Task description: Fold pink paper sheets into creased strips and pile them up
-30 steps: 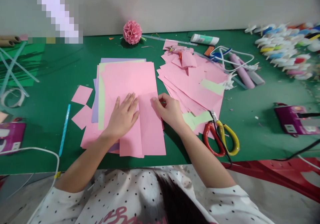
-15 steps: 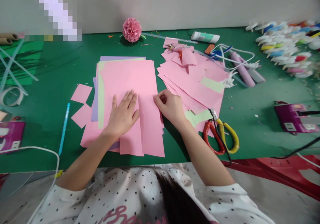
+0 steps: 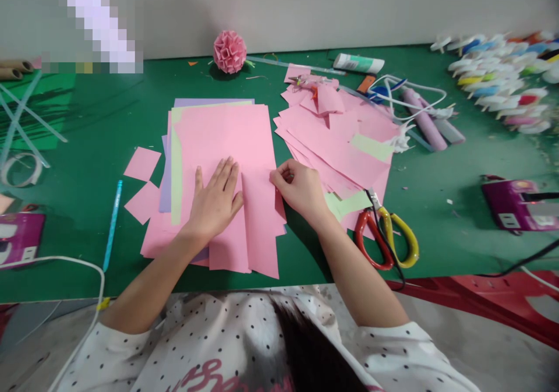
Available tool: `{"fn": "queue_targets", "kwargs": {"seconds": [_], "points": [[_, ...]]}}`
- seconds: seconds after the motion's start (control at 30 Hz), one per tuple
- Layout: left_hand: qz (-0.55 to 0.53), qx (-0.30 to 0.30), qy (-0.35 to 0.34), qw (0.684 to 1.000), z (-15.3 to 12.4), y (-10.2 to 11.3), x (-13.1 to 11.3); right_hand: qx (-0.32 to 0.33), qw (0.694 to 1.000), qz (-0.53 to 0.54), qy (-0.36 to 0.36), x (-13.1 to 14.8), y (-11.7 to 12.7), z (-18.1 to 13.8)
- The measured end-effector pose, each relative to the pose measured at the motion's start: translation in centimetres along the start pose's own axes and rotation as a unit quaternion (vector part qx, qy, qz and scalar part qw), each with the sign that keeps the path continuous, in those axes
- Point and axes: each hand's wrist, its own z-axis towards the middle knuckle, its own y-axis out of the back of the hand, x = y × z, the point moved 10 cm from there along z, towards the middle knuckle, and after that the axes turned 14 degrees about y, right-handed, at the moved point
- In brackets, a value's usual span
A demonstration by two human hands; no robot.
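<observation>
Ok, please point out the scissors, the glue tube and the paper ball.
scissors (image 3: 376, 216): head view, where the handles meet.
glue tube (image 3: 358, 63): head view, white body.
paper ball (image 3: 229, 52): head view, its middle.

Green table (image 3: 437, 205): stack of pink sheets (image 3: 227, 141), lilac and pale-green sheets beneath. Left hand (image 3: 216, 202) flat on the stack, fingers spread. Right hand (image 3: 299, 189) pinching the top sheet's right edge. Loose pink sheets (image 3: 336, 141) just right; scissors (image 3: 386, 240) near them. Pink paper ball (image 3: 230, 52) at the wall.
</observation>
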Motion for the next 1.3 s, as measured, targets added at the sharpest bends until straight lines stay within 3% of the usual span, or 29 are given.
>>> {"fn": "queue_targets", "kwargs": {"seconds": [0.3, 0.43, 0.53, 0.67, 0.83, 1.07, 1.3], "points": [[-0.007, 0.002, 0.001, 1.000, 0.1, 0.1, 0.1, -0.001, 0.996, 0.076, -0.046, -0.5, 0.9, -0.4], [-0.020, -0.010, 0.007, 1.000, 0.3, 0.3, 0.7, 0.105, 0.976, 0.159, -0.102, -0.5, -1.0, -1.2], [-0.030, -0.035, 0.013, 0.999, 0.3, 1.0, 1.2, 0.164, 0.963, 0.193, -0.087, 0.5, -2.1, -1.7], [-0.051, -0.081, -0.003, 0.995, -0.1, 2.4, 1.2, 0.097, 0.976, 0.187, -0.062, 0.6, -1.4, -1.1], [-0.068, -0.085, -0.056, 0.993, -0.4, 2.5, 0.5, 0.031, 0.983, 0.168, -0.068, -0.2, -1.3, -0.4], [-0.028, -0.015, -0.025, 0.999, 0.4, 0.4, 0.9, 0.027, 0.997, 0.070, -0.010, 0.5, -1.3, 0.1], [-0.024, -0.008, -0.006, 1.000, 0.3, 0.2, 0.8, 0.028, 0.999, -0.028, 0.031, 1.2, -1.0, 0.5]]}}
